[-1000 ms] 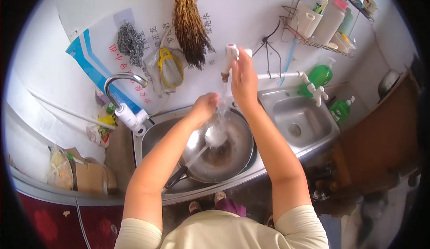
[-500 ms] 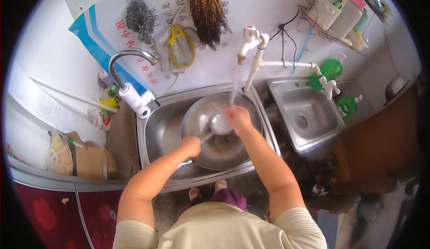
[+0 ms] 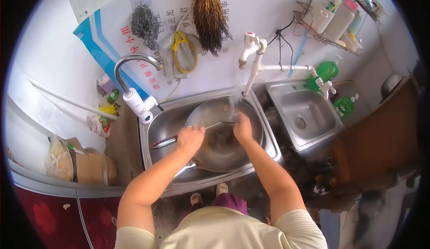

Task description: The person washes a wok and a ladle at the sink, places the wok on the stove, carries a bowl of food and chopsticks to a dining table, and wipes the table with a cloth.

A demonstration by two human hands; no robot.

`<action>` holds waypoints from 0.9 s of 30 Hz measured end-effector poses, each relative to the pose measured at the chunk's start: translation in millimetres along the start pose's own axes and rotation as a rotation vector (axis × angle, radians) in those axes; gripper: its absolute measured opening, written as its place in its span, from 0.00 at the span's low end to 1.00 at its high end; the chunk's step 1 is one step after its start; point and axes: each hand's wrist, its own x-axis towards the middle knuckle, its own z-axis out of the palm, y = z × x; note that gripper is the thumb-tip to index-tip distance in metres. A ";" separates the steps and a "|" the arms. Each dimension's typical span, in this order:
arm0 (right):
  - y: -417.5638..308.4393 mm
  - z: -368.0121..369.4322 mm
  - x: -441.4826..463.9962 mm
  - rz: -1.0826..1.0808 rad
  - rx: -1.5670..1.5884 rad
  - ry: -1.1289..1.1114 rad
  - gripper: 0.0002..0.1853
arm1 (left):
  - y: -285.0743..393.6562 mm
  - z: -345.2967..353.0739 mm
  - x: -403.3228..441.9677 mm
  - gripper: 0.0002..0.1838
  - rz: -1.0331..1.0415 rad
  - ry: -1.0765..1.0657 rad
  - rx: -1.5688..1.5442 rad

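Observation:
A large metal wok [image 3: 215,157] sits in the left sink basin, with water inside it. Above the wok, my left hand [image 3: 191,138] is closed around a ladle [image 3: 166,142], whose dark handle end sticks out to the left. The ladle's thin shaft runs right to my right hand [image 3: 242,128], whose fingers are closed at its head; the head is seen nearly edge-on and partly hidden. Water pours from the white tap [image 3: 249,51] just by my right fingers.
A curved chrome faucet [image 3: 136,63] rises at the sink's left. To the right is a smaller sink [image 3: 309,119] with green soap bottles [image 3: 344,107] beside it. A brush [image 3: 208,18], a steel wool scrubber [image 3: 144,25] and a yellow-rimmed scrubber [image 3: 185,54] hang on the wall.
The ladle has turned from showing its round face to nearly edge-on. My left hand has shifted slightly up, with the handle now visible to its left; my right hand has moved slightly down.

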 end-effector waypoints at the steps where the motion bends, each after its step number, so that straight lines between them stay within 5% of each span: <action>1: -0.6 -3.1 0.9 -0.019 -0.030 -0.060 0.21 | 3.1 5.2 3.6 0.07 0.014 0.119 0.041; 6: -5.8 -3.4 -1.1 -0.207 -0.065 -0.242 0.20 | 19.8 12.6 42.5 0.07 0.008 0.275 0.218; 9: -8.0 19.3 1.4 -0.538 0.109 -0.197 0.23 | 28.4 12.7 61.4 0.06 0.026 0.300 0.248; 11: -11.4 16.6 5.8 -0.507 0.086 -0.209 0.23 | 23.6 5.2 66.2 0.06 0.068 0.263 0.186; 16: 7.8 2.8 28.3 -0.182 0.008 -0.430 0.32 | 2.6 -5.9 46.2 0.07 0.115 0.238 0.069; 20: 44.8 21.8 34.5 0.345 0.614 -0.329 0.32 | -11.9 -20.1 28.7 0.09 0.093 0.305 0.046; 23: -32.3 -22.0 22.2 0.337 0.293 -0.528 0.32 | -20.7 -20.9 23.1 0.10 0.097 0.253 0.082; 24: 0.6 24.2 18.1 0.230 0.209 -0.317 0.30 | -20.9 -18.3 22.4 0.10 0.103 0.219 0.098; 27: -19.4 35.7 4.1 -0.194 -0.019 -0.316 0.31 | -17.1 -12.4 23.3 0.10 0.126 0.165 0.110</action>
